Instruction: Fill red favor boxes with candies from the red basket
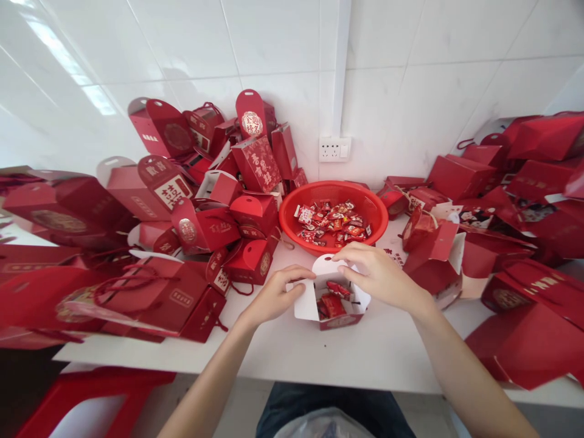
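An opened gift box [340, 322], red outside and white inside, stands on the table in front of me with its flaps up. Several red-wrapped candies [333, 304] lie in it. My left hand [277, 293] is closed on the box's left flap, thumb and fingers at its upper edge. At the rounded back flap, my right hand [376, 272] has its fingertips and thumb closed on the card near the top right. Just behind the box sits a red plastic basket [288, 222] holding many small wrapped candies [335, 224].
Red gift boxes [205, 225] are heaped to the left, and another pile of boxes [506, 225] covers the right side. A white wall with a power socket [334, 149] closes off the back. Below the table's left edge is a red stool [132, 389].
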Available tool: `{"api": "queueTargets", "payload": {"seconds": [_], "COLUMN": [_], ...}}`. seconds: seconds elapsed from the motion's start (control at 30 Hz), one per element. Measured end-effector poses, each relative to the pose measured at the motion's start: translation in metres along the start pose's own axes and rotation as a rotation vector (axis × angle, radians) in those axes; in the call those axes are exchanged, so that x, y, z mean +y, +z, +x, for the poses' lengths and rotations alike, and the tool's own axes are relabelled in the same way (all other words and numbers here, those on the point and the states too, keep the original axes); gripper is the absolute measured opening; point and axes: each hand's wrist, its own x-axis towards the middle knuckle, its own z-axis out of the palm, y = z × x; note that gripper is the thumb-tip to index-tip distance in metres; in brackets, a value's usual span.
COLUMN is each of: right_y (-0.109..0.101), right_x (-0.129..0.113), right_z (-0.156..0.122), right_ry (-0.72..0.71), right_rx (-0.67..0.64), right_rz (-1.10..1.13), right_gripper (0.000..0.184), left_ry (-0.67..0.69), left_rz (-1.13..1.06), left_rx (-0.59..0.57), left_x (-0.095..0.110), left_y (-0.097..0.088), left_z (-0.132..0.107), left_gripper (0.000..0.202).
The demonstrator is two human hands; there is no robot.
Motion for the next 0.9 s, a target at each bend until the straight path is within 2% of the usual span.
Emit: {"api": "queueTargets", "payload": {"seconds": [0.17, 0.27, 0.37, 0.47, 0.67, 0.77, 0.9], "right_y": [-0.003, -0.001, 0.003, 0.012, 0.047, 0.060, 0.062], "right_x": [-0.001, 0.010, 0.025, 0.033, 0.022, 0.017, 0.018], "right_z": [-0.015, -0.029, -0.047, -0.065, -0.085, -0.087, -0.086], "right_ry": [-0.119, -0.077, 0.002, 0.059, 0.067, 0.045, 0.046], "right_rx": [0.045, 0.078, 0.115, 0.176, 0.346, 0.315, 0.264], "right_rz": [0.048, 0.067, 0.095, 0.149, 0.271, 0.258, 0.264], "right_gripper": [0.020, 0.018, 0.027, 0.041, 0.045, 0.052, 0.054], "left_ry": [0.021, 0.007, -0.014, -0.022, -0.064, -0.080, -0.078], "left_rz": [-0.014, -0.045, -0.074, -0.094, -0.129, -0.132, -0.101], "left_rx": [0.017, 0.019, 0.016, 0.030, 0.119, 0.216, 0.299], "left_x": [0.001, 0.002, 0.002, 0.001, -0.001, 0.000, 0.005], "left_y": [0.001, 0.002, 0.002, 0.003, 0.016, 0.026, 0.036], "left_z": [0.001, 0.001, -0.001, -0.003, -0.001, 0.001, -0.001], "left_gripper": [0.032, 0.034, 0.034, 0.033, 0.030, 0.028, 0.028]}}
